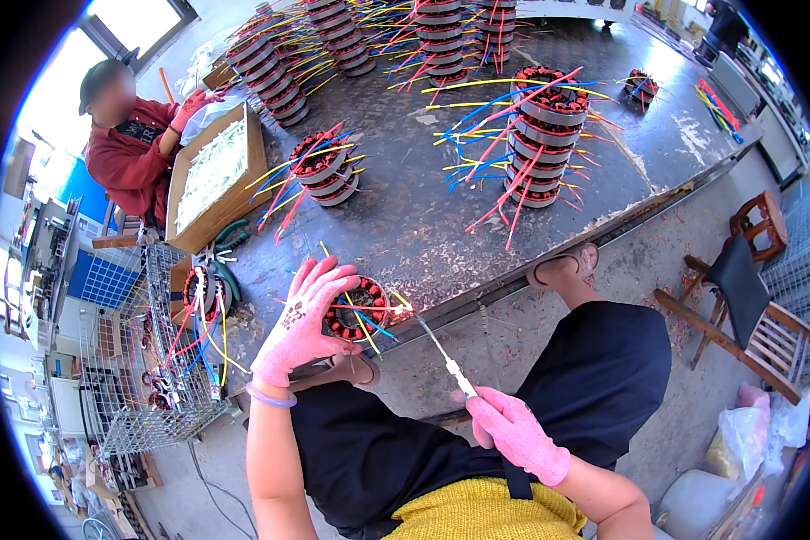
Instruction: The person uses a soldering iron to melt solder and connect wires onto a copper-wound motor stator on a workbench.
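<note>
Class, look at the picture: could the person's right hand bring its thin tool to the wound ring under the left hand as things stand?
Probably yes: the right hand holds the thin tool angled toward the wound ring, with nothing between; the left hand covers only its left side.
</note>
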Demonstrator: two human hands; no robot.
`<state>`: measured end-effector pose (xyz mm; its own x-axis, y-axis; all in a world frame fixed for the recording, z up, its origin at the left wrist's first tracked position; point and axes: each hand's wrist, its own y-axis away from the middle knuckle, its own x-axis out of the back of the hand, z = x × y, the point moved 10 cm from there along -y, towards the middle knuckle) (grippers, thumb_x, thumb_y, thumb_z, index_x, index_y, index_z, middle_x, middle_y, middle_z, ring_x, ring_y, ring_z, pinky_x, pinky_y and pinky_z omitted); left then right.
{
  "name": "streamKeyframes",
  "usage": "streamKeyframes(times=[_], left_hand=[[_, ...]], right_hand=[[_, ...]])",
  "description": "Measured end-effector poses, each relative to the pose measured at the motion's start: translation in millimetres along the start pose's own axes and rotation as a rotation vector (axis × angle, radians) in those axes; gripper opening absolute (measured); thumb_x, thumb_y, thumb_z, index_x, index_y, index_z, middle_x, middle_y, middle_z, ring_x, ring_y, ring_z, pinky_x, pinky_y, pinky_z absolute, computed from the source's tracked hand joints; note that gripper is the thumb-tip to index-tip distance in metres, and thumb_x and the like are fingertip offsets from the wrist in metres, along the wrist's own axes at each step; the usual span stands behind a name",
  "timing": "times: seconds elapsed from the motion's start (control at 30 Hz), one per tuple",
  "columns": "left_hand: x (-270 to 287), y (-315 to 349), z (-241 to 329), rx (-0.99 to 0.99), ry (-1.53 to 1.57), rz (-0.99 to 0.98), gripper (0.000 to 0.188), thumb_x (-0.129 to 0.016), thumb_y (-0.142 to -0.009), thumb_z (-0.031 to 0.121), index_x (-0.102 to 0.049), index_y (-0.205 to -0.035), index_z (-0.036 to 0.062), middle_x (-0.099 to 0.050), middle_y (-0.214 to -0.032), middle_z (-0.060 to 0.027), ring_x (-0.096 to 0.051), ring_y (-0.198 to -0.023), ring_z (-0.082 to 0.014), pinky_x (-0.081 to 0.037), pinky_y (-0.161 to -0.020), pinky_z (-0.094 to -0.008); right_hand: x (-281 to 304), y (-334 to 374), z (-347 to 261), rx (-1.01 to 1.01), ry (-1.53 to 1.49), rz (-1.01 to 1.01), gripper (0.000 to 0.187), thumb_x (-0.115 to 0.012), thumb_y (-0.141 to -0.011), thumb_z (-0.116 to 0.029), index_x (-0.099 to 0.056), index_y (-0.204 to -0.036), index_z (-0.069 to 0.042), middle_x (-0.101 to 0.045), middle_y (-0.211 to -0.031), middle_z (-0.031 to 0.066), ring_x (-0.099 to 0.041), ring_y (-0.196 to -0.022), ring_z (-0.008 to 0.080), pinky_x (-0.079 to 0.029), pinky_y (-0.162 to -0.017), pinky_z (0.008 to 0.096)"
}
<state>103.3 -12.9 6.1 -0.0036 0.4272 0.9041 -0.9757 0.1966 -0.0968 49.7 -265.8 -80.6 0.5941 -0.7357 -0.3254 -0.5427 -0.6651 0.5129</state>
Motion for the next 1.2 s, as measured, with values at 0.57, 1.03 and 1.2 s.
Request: streamKeyframes(times=[0.57, 1.03, 1.2], left_hand=[[0, 0, -1, -0.001, 0.004, 0.0, 0.095, -0.09, -0.049, 0.024, -0.052, -0.134, 0.0112, -0.05, -0.146, -0.0055, -0.032, -0.146, -0.0329, -0.017, -0.123, -0.0494], [4, -5, 8, -0.009, 0.01, 0.032, 0.086, -0.091, -0.05, 0.027, -0.056, -0.126, 0.0096, -0.057, -0.133, -0.0072, -0.041, -0.14, -0.0308, -0.019, -0.122, -0.051], [8, -2, 8, -0.035, 0.066, 0.098, 0.086, -0.093, -0.047, 0.032, -0.058, -0.121, 0.0081, -0.059, -0.125, -0.0092, -0.046, -0.134, -0.0308, -0.019, -0.121, -0.0513]], right_hand=[[-2, 2, -6, -0.014, -0.041, 0.018, 0.037, -0.047, -0.105, -0.024, -0.059, -0.129, 0.001, -0.047, -0.064, -0.0032, -0.041, -0.057, 0.0049, -0.033, -0.054, 0.0215], [6, 10, -4, -0.003, -0.099, 0.041, 0.038, -0.05, -0.105, -0.027, -0.057, -0.13, 0.0, -0.047, -0.066, -0.0046, -0.042, -0.059, 0.0037, -0.033, -0.054, 0.0216], [17, 31, -23, 0.04, -0.176, 0.084, 0.038, -0.053, -0.104, -0.026, -0.056, -0.13, 0.002, -0.049, -0.066, -0.0039, -0.042, -0.058, 0.0044, -0.033, -0.053, 0.0221]])
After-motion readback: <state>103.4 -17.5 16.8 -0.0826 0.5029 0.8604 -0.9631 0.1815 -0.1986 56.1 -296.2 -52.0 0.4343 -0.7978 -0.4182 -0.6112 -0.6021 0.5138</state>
